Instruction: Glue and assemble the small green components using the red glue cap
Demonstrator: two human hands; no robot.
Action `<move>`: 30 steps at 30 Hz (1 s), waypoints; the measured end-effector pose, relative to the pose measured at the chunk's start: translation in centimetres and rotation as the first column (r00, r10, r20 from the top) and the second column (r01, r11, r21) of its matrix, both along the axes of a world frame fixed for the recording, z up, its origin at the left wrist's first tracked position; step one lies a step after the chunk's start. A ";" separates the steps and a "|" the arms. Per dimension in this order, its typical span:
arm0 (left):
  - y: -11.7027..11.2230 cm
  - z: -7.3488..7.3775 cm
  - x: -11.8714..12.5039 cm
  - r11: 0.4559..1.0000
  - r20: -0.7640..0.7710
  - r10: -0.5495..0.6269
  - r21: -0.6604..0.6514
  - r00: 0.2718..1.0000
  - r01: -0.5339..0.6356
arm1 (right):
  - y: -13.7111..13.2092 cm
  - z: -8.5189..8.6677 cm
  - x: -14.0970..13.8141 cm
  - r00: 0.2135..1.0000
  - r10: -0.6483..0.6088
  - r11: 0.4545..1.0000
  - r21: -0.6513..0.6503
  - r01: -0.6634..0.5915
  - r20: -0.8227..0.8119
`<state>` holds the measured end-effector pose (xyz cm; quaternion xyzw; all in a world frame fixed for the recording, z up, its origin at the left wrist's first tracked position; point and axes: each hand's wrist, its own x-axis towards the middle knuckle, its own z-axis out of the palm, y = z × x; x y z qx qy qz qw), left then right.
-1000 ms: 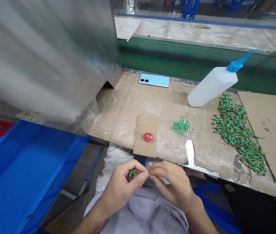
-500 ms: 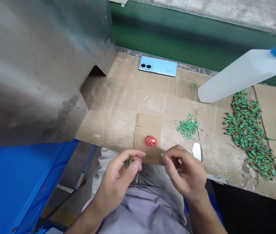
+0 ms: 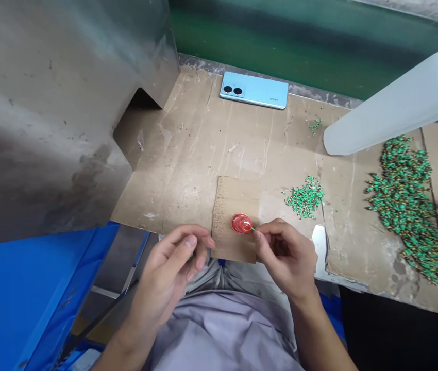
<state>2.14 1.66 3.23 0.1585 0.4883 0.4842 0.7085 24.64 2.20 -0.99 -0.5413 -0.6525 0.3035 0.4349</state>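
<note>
Beside the red disc (image 3: 242, 223), a green sliver (image 3: 252, 228) is being shown too small to identify, and a piece in the left hand (image 3: 168, 263) is probably being hidden.

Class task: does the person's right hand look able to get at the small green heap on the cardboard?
Probably yes: the right hand sits just below the small green heap, with only bare cardboard between. Its fingers pinch a thin green piece, which may need setting down first.

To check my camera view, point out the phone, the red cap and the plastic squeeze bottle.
Blue phone (image 3: 254, 90), head view, middle of its back.
Red cap (image 3: 241, 223), head view, its top.
White plastic squeeze bottle (image 3: 397, 105), head view, its body.
</note>
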 end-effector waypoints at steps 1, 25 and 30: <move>-0.1 0.0 -0.1 1.000 0.007 0.008 -0.008 1.000 -0.008 | 0.0 0.0 0.0 1.000 -0.003 1.000 -0.005 0.003 -0.008; -0.6 -0.7 -0.2 0.998 0.038 -0.037 -0.045 0.999 0.038 | 0.2 0.1 0.0 0.999 0.021 1.000 -0.013 -0.020 0.031; -0.5 -0.9 0.1 0.999 0.031 -0.026 -0.028 0.999 0.026 | 0.4 0.1 0.0 0.999 0.041 0.999 -0.016 -0.040 0.009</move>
